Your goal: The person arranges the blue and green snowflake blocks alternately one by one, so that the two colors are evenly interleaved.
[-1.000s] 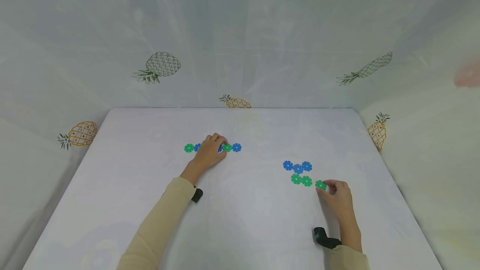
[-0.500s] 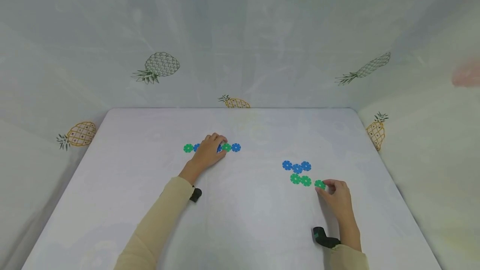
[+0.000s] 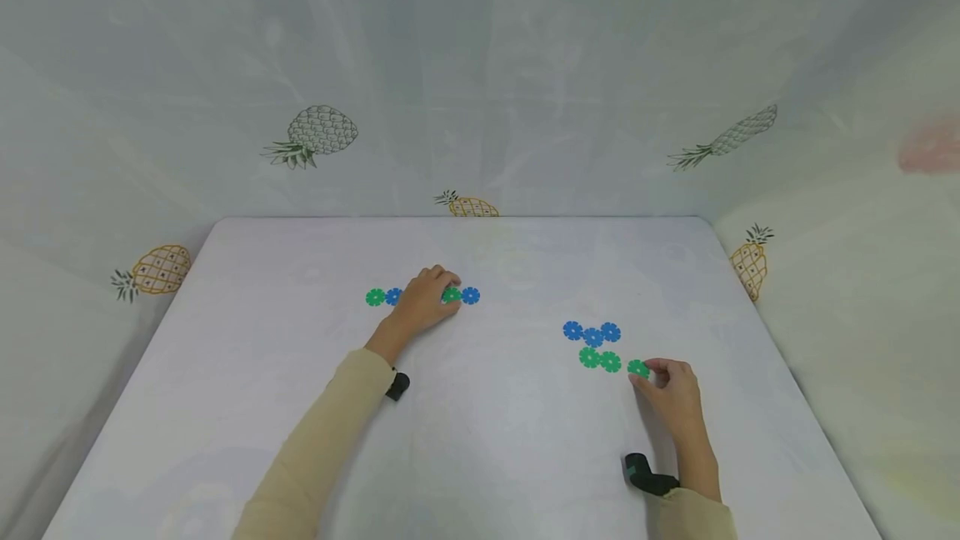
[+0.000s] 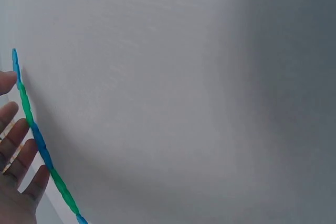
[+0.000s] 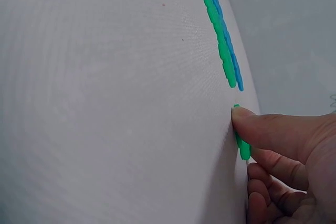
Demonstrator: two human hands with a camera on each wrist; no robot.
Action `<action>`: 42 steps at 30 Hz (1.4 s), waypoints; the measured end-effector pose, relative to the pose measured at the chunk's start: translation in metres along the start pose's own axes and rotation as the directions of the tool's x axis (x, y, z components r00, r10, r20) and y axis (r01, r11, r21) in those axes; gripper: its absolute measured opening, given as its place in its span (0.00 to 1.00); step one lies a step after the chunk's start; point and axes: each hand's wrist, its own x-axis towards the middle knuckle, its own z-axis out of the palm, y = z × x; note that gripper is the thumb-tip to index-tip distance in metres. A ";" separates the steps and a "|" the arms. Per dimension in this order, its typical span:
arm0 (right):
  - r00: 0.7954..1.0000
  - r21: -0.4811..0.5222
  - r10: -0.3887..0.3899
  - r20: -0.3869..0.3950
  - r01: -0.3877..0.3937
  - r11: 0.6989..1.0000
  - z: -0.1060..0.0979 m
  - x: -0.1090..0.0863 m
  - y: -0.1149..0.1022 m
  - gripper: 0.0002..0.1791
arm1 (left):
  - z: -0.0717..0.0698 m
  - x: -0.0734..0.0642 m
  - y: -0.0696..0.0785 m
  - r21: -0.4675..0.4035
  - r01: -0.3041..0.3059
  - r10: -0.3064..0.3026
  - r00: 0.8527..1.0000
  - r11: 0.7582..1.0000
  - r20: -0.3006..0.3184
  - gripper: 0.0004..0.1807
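Observation:
In the head view a row of green and blue notched plastic discs lies at the left middle of the table. My left hand (image 3: pixel 425 300) lies over its middle and hides part of it. A green notched disc (image 3: pixel 452 294) shows between thumb and forefinger, with a blue notched disc (image 3: pixel 470 296) at the right end. The left wrist view shows extended, spread fingers (image 4: pixel 19 161) along the edge of the row. My right hand (image 3: pixel 674 398) pinches another green notched disc (image 3: pixel 637 368) between thumb and fingers; it sits at the table surface in the right wrist view.
Left of the right hand, several loose discs lie flat: blue notched discs (image 3: pixel 592 337) behind green notched discs (image 3: pixel 610 362). The white table (image 3: pixel 480 457) ends at a pineapple-printed curtain (image 3: pixel 480 107) at the back and sides. A black wrist camera (image 3: pixel 647 475) is on the right wrist.
My left hand has shifted slightly right along the row, uncovering more of the blue disc at its left. The right hand keeps its pinch on the green disc.

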 end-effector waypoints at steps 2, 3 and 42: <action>1.000 0.000 -0.002 -0.002 0.002 1.000 0.000 0.000 0.000 0.23 | 0.001 0.002 0.001 0.007 0.002 -0.002 1.000 1.000 0.004 0.21; 1.000 0.000 -0.004 -0.004 0.004 1.000 0.000 0.001 0.000 0.22 | 0.001 0.003 0.001 0.009 0.003 -0.003 1.000 1.000 0.005 0.21; 1.000 -0.008 -0.014 -0.016 0.014 1.000 0.002 0.002 0.002 0.22 | 0.010 0.009 0.012 0.064 -0.034 0.035 0.999 0.997 -0.027 0.17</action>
